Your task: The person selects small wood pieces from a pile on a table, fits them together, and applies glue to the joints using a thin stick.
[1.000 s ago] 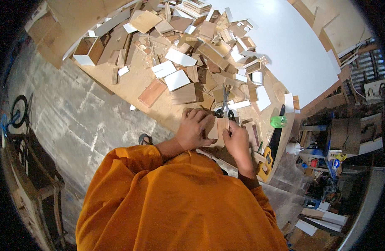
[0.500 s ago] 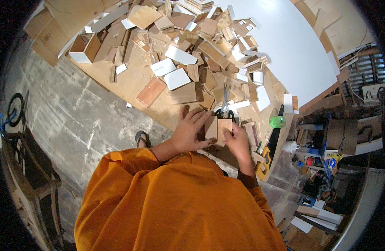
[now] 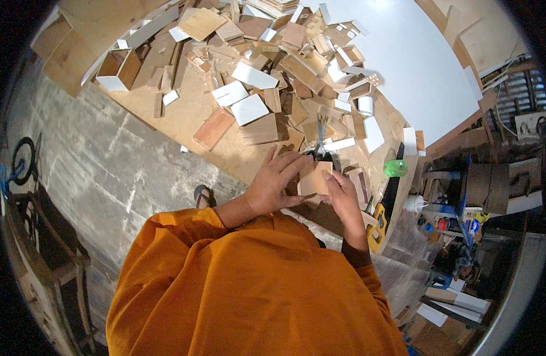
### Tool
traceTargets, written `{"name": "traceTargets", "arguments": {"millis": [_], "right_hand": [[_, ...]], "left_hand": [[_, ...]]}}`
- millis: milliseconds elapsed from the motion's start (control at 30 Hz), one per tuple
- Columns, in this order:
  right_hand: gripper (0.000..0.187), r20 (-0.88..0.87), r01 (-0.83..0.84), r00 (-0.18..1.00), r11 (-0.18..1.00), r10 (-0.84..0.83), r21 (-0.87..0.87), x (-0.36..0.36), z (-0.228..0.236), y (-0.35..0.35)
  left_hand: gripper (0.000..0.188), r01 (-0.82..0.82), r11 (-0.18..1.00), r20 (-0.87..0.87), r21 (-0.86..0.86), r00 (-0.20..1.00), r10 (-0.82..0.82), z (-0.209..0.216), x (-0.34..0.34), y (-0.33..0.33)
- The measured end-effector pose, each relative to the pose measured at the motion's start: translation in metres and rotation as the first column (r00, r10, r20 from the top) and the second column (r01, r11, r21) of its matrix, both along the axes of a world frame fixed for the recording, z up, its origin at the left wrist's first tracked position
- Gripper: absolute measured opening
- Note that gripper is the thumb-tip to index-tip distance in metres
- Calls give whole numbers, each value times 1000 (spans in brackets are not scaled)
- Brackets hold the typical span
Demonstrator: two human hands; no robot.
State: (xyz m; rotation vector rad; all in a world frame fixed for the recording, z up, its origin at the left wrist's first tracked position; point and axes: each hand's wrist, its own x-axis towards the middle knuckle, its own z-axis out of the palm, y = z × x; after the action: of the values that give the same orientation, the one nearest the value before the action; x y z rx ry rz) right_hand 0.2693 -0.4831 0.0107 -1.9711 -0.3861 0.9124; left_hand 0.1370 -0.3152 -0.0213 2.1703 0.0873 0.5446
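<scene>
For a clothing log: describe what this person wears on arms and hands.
Both arms are covered by loose orange sleeves of one garment, pushed up to mid-forearm. The left hand and right hand are bare: no gloves, and no rings or watch that I can make out.

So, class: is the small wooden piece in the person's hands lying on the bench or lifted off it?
Lifted. The wooden piece is gripped between left hand and right hand, above the bench.
</scene>
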Motion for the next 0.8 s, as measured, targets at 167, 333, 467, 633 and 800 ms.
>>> {"name": "traceTargets", "arguments": {"millis": [167,333,467,633,800], "right_hand": [[47,-59,62,997,996,-59,58,-7,28,2],[53,-118,140,985,985,-128,101,-11,41,-2],[52,-170,162,976,975,-135,155,-13,47,-3],[51,-135,-52,987,959,92,278,-8,50,-11],[73,27,-141,990,926,140,351,-18,60,1]], "left_hand": [[93,49,997,79,-54,996,-45,17,-1,2],[99,108,954,103,-279,991,-82,44,-4,-1],[100,129,952,205,-277,976,-73,47,-3,-7],[100,124,965,225,-230,972,-72,57,-5,-10],[98,132,967,241,-218,967,-77,57,-6,-13]]}}
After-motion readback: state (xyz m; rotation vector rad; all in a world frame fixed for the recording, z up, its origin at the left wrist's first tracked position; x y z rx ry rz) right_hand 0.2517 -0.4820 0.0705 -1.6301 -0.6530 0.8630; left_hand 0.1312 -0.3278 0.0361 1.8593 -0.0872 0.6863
